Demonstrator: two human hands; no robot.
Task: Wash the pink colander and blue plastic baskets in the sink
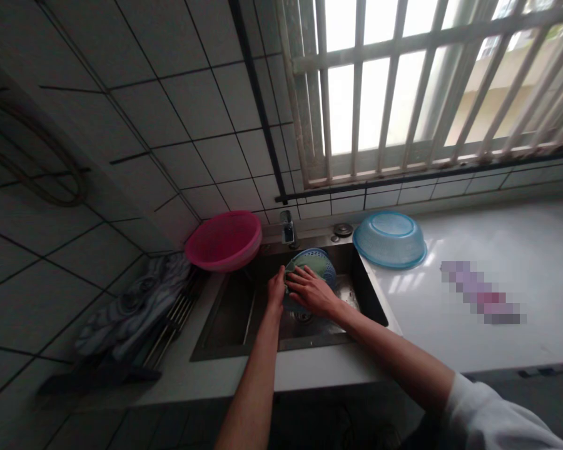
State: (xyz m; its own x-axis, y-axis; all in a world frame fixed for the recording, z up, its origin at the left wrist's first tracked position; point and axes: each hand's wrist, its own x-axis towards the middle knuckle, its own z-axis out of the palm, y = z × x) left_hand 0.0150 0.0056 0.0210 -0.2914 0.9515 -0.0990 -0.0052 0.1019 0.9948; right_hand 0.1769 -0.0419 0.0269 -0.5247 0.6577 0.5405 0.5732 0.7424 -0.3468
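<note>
Over the metal sink point(375, 294), my left hand point(276, 289) grips the near-left rim of a blue plastic basket point(329, 275) with small holes. A green cloth point(313, 260) lies against the basket's inside. My right hand point(309, 289) presses on the cloth, fingers stretched out and fairly flat. The basket is tilted, its opening partly toward me. My hands and the cloth hide much of its lower part.
A faucet point(287, 228) stands behind the sink. A pink basket point(225, 240) sits at the back left, and an upturned light blue basket point(390, 240) at the right. Left of the sink lie a patterned cloth point(131, 306) and a rack point(171, 325). A drain strainer point(342, 229) rests behind.
</note>
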